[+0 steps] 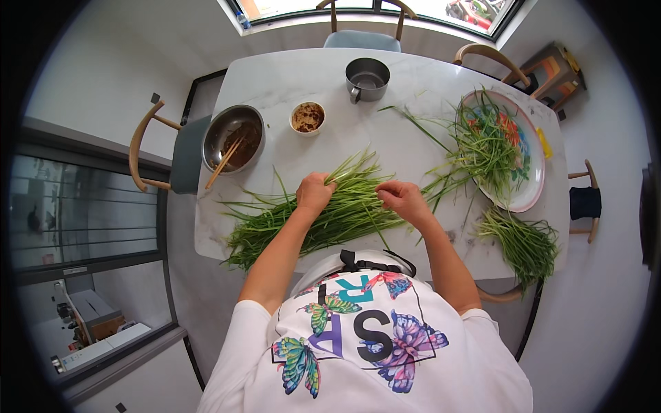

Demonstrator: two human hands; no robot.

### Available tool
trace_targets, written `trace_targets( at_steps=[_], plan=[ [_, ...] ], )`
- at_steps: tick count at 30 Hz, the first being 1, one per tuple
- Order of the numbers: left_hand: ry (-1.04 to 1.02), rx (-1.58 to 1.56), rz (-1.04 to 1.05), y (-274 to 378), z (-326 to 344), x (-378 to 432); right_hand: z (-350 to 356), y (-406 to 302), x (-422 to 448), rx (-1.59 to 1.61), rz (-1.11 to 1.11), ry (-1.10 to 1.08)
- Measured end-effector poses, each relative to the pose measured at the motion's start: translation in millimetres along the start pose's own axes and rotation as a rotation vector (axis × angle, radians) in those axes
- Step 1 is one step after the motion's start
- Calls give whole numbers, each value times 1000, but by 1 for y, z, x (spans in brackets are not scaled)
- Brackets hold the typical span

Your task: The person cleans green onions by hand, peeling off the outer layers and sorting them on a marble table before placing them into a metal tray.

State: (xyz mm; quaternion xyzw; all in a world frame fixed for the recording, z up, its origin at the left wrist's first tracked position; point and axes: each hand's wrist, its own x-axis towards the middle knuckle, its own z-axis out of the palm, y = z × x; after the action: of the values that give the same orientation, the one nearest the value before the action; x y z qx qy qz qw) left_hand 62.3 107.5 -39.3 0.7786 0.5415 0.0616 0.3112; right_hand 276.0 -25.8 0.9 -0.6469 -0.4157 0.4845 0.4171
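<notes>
A large pile of long green stalks, likely garlic chives (330, 217), lies across the table in front of me. My left hand (315, 193) is closed on several of the stalks at the pile's upper side, their pale ends sticking out past the fingers. My right hand (402, 200) is just right of it, at the pile's right end, thumb and fingertips pinched together; whether a thin stalk is between them is too small to tell. On the right, loose greens (490, 149) lie over a flower-patterned enamel tray (534, 180). A smaller bunch of greens (526, 248) rests below that tray.
On the marble-patterned table (320, 72) stand a steel bowl (261, 139) with brown sauce and chopsticks (224, 162), a paper tub (308, 118) of brown paste, and a grey pot (367, 80). A yellow object (544, 143) lies beside the tray. Chairs surround the table.
</notes>
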Motion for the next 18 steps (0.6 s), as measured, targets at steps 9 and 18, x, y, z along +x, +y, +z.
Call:
trace_targets(
  at_steps=[9,18],
  plan=[
    [-299,-734,-40,52,-100,-50,35,-77,-1,336,-143,-38],
    [-436,-1000,-42,51,-123,-83,34,-84,-8,382,-126,-76]
  ],
)
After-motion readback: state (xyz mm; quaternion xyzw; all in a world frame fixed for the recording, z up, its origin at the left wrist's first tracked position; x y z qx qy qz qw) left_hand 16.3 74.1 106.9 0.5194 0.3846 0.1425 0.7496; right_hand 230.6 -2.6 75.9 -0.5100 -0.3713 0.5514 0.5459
